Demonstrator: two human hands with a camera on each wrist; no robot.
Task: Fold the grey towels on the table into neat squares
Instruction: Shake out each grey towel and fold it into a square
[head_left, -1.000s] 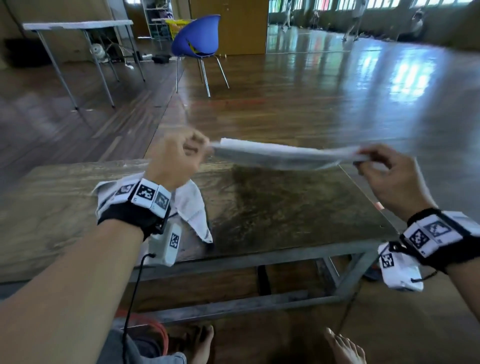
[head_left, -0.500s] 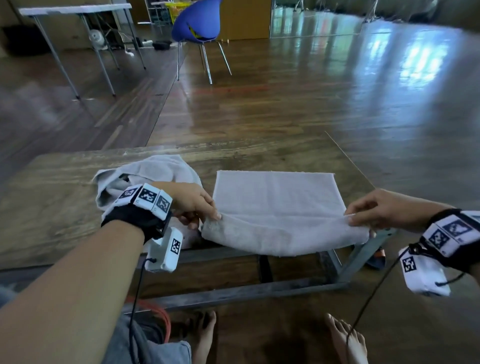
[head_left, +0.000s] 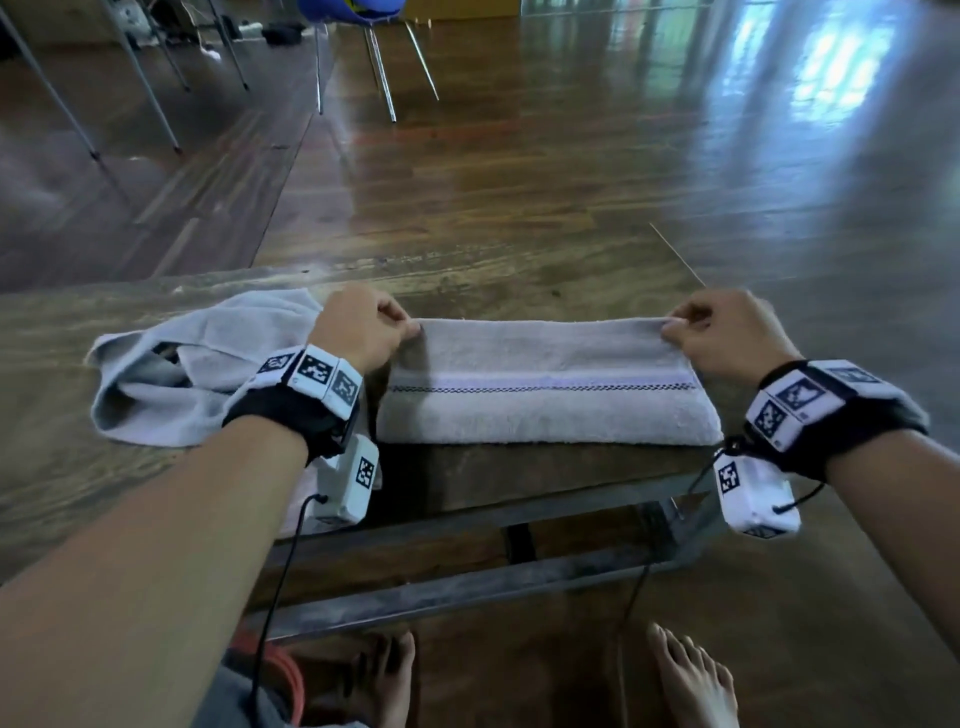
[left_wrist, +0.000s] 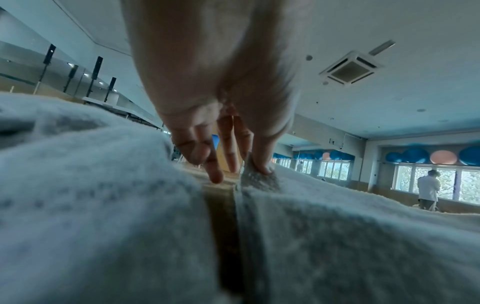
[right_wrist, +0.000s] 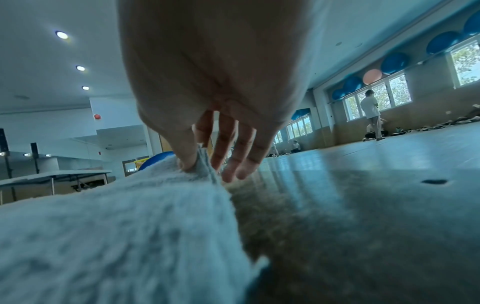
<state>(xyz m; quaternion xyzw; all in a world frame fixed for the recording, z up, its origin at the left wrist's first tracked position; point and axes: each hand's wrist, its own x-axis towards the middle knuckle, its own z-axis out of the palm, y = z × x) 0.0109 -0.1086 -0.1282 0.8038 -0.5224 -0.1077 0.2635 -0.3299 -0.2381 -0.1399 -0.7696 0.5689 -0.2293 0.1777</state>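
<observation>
Head view: towel (head_left: 545, 395) between hands (head_left: 727, 332).

no words, brands or numbers can be read anywhere. the only markings are black-and-white square code patterns (machine tags, not letters) on the left wrist band (head_left: 311, 371), the right wrist band (head_left: 800, 397) and the white boxes (head_left: 347, 486) hanging under them.
</observation>
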